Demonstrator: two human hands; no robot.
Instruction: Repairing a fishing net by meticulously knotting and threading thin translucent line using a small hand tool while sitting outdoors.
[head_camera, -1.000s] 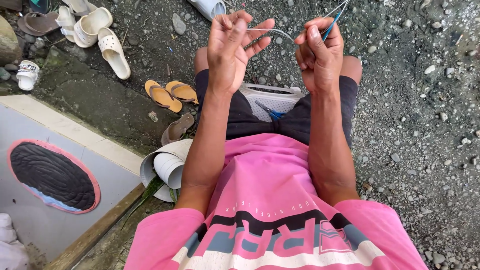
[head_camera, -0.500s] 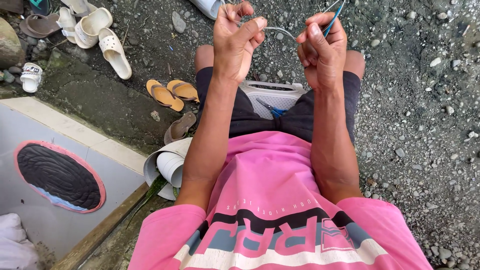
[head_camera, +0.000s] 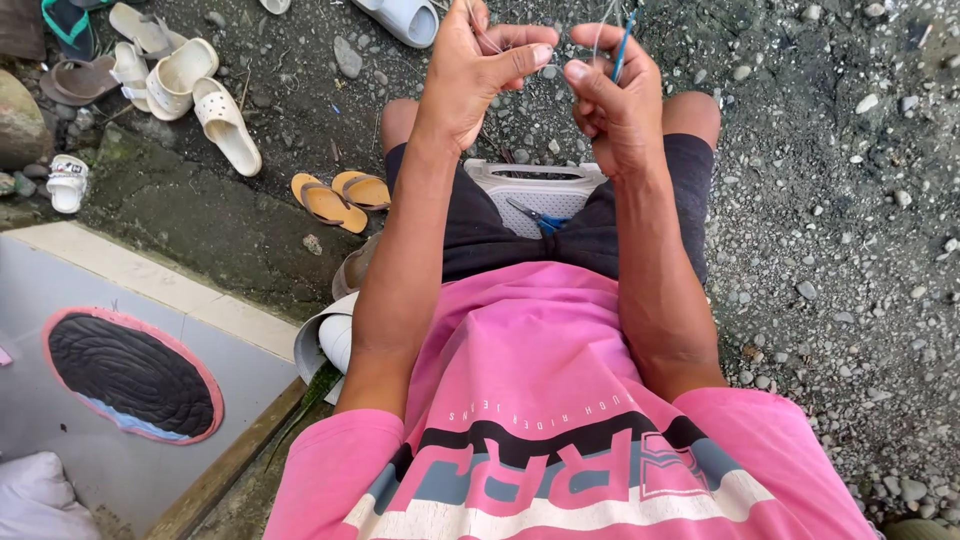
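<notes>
While both hands work near top frame edge, left hand (head_camera: 478, 75) pinches thin wire (head_camera: 600, 25); right hand (head_camera: 612, 105) grips one blue tool (head_camera: 622, 45); white basket (head_camera: 535, 190) between knees; two orange sandals (head_camera: 340, 197) left; open gravel (head_camera: 850, 200) right.

- One view only, from a camera on the person's head, tilted steeply down over the pink shirt (head_camera: 560, 400) and lap.
- It faces forward and down past the knees to gravel ground (head_camera: 850, 230).
- It sits close: beyond the shirt, both raised hands reach the top edge.
- Left of the shirt lies a grey step (head_camera: 120, 300).
</notes>
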